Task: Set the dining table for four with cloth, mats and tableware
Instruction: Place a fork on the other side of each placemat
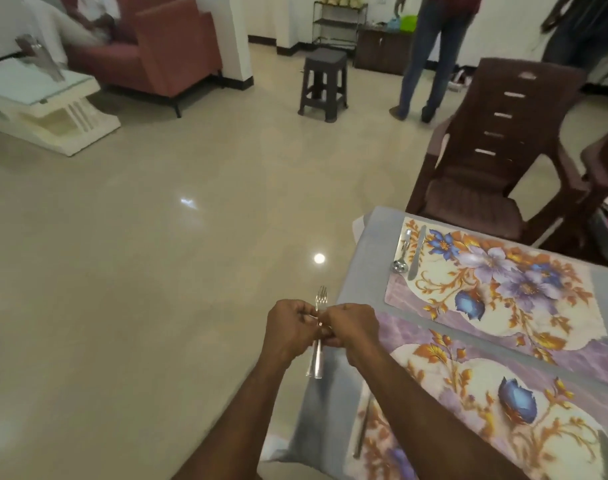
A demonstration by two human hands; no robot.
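Both hands meet just off the near-left corner of the worktop (371, 258), held above the floor (177, 271). Left hand (288, 332): fingers curled round a small bundle of forks (317, 341), gripping it at mid-handle. Right hand (351, 329): fingers curled in against the same bundle, pinching at it just beside the left hand. Tines point away toward the far side; handle ends stick out below the hands toward the near side. Exact count of forks cannot be read; at least two handles show.

Worktop is covered with a grey cloth (364, 282), which hangs over the left edge. Two floral mats lie on it side by side: far mat (496, 282) and near mat (468, 410), close together with a narrow strip of cloth between them.

Far mat: a spoon (401, 252) and a knife (416, 252) lie parallel at its left edge, spoon to the left, bowl toward the near side. Near mat: one long thin piece of cutlery (361, 431) at its left edge, blurred, kind not clear.

Brown plastic chair (496, 143) stands at the far side of the worktop. Dark stool (325, 83) stands on the floor well beyond. Red sofa (150, 46) at far left. Two people stand at the far right.
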